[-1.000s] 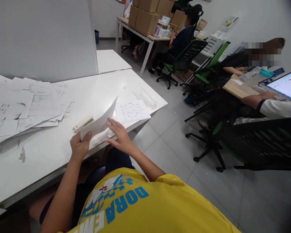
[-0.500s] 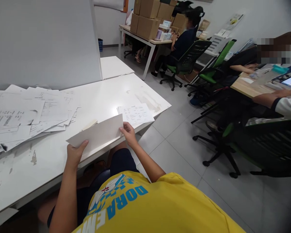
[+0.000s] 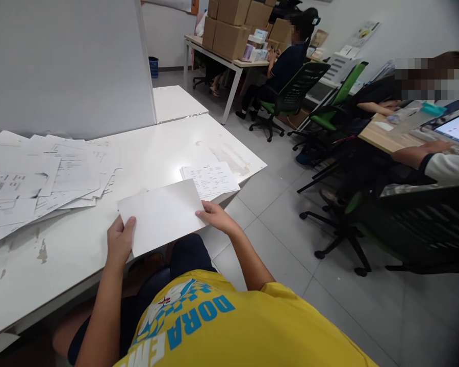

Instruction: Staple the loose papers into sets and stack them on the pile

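Head view: we are pinching a blank sheet (image 3: 161, 215) by its edges, left hand (image 3: 119, 245) and right hand (image 3: 216, 217), over the table (image 3: 164, 148).

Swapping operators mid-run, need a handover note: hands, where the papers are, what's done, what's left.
Left hand: grips the blank-side sheet at its left edge.
Right hand: grips the same sheet's right edge; the sheet hangs over the table edge.
Small stack: printed side up, by the table's right corner, just beyond the sheet.
Loose pile: spread at far left.
Done: a few sheets lie in the small stack.
Left: the held sheet; the big pile looks unsorted.
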`<state>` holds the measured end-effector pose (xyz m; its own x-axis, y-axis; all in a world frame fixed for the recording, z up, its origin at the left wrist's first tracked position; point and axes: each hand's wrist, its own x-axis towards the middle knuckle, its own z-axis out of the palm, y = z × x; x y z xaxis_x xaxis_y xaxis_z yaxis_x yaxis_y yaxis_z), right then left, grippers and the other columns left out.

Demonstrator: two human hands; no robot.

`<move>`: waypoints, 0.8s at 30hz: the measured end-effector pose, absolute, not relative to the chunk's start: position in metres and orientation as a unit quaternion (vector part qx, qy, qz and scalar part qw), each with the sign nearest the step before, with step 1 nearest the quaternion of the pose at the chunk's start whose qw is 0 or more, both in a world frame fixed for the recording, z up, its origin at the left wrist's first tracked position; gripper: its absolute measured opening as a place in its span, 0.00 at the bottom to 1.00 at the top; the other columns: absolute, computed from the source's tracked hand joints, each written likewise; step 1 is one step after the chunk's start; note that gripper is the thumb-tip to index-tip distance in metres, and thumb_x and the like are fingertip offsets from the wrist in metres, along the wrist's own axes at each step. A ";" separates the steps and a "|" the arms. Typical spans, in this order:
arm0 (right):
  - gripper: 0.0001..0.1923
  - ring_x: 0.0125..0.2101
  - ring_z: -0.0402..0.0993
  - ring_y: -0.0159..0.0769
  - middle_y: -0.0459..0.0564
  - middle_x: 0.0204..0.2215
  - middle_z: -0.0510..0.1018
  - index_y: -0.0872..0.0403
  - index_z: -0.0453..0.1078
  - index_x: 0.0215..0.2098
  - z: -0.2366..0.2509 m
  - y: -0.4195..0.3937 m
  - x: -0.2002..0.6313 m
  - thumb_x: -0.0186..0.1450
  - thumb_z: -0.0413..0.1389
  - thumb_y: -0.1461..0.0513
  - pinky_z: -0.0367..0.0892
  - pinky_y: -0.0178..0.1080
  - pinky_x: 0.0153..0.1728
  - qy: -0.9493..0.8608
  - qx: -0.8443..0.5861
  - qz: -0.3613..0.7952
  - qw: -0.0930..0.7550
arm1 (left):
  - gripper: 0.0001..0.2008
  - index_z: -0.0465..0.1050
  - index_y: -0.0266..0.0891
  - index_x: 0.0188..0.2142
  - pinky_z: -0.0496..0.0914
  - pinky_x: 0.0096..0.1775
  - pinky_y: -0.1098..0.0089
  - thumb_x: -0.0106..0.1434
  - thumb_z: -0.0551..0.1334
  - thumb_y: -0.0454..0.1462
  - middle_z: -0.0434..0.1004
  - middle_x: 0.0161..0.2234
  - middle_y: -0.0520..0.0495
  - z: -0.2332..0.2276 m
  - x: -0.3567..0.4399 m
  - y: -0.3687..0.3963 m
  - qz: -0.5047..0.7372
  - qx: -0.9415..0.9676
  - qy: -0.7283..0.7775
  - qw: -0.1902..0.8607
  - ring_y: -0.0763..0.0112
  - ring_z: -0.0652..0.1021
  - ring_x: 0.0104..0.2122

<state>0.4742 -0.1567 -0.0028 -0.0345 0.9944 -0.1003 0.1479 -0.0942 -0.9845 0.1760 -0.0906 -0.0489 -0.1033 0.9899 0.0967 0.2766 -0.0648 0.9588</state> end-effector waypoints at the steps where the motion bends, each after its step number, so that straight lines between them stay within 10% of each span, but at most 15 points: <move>1: 0.16 0.41 0.77 0.44 0.49 0.38 0.82 0.54 0.77 0.46 -0.007 -0.157 0.479 0.62 0.56 0.58 0.71 0.43 0.42 -0.502 -0.562 0.499 0.427 | 0.26 0.73 0.40 0.53 0.77 0.50 0.57 0.63 0.60 0.54 0.80 0.47 0.41 -0.041 0.178 -0.091 0.483 0.579 0.565 0.336 0.56 0.80 0.47; 11: 0.18 0.40 0.78 0.43 0.49 0.36 0.82 0.55 0.78 0.45 -0.040 -0.145 0.503 0.60 0.54 0.60 0.72 0.42 0.41 -0.403 -0.640 0.465 0.461 | 0.34 0.52 0.35 0.69 0.46 0.68 0.43 0.70 0.47 0.51 0.51 0.71 0.35 -0.032 0.208 -0.052 0.243 0.823 0.500 0.117 0.47 0.52 0.71; 24: 0.17 0.38 0.78 0.43 0.50 0.36 0.83 0.55 0.79 0.41 -0.053 -0.155 0.490 0.54 0.61 0.58 0.72 0.42 0.42 -0.326 -0.581 0.542 0.513 | 0.30 0.63 0.42 0.64 0.48 0.68 0.55 0.70 0.45 0.52 0.63 0.67 0.45 -0.030 0.169 -0.032 0.200 0.883 0.399 0.143 0.59 0.59 0.69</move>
